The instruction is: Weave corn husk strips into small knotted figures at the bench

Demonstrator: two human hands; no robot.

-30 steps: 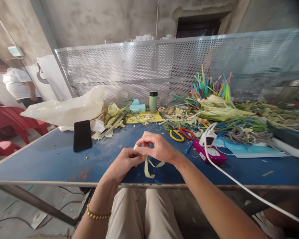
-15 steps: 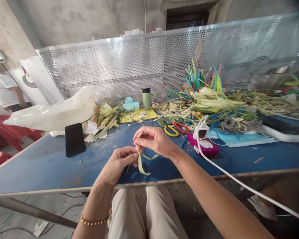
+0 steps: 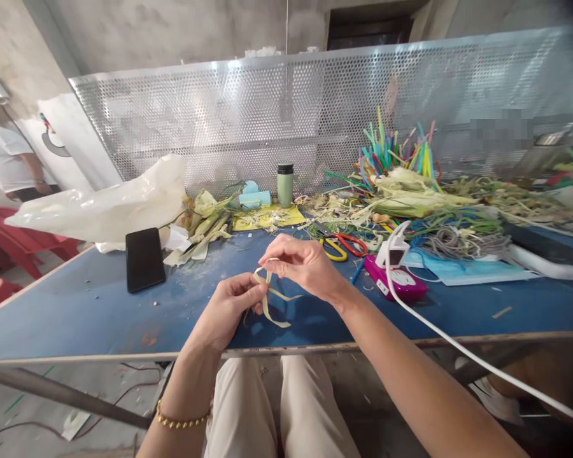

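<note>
A narrow pale-green strip of corn husk (image 3: 268, 312) is held between my hands above the front of the blue table (image 3: 95, 318). My left hand (image 3: 228, 306) is closed, its thumb and fingers pinching the strip's middle. Just above and to the right, my right hand (image 3: 306, 266) pinches an upper part of the strip between thumb and fingertips. A small loop shows between the two hands. Two loose tails hang below and to the right, one curling downward. Both hands' far fingers are partly hidden.
A black phone (image 3: 144, 259) lies left; a white plastic bag (image 3: 105, 200) and corn husks (image 3: 210, 216) lie behind. A green bottle (image 3: 285, 184), scissors (image 3: 337, 248), a magenta box (image 3: 401, 287) with a white cable (image 3: 439, 334), and heaped husks (image 3: 410, 197) stand further back and right.
My right hand has drawn slightly up and away from my left, and an open loop of the husk strip now shows between them. The camera view has shifted slightly.
</note>
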